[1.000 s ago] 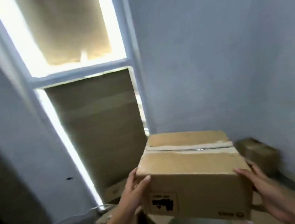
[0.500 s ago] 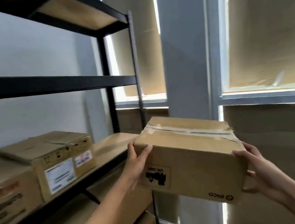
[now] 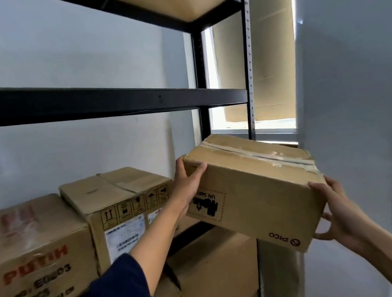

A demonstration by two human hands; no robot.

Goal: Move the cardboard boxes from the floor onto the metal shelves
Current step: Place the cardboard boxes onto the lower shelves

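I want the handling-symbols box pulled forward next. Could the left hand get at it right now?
Probably not yet: the left hand grips the carried box, as does the right hand. Once freed, the handling-symbols box sits unobstructed beside it.

pale wall; covered window behind, right.

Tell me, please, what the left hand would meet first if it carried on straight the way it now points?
Probably the grey wall behind the shelf; the left hand, holding the taped box, points up and inward over bare shelf, though depth is unclear.
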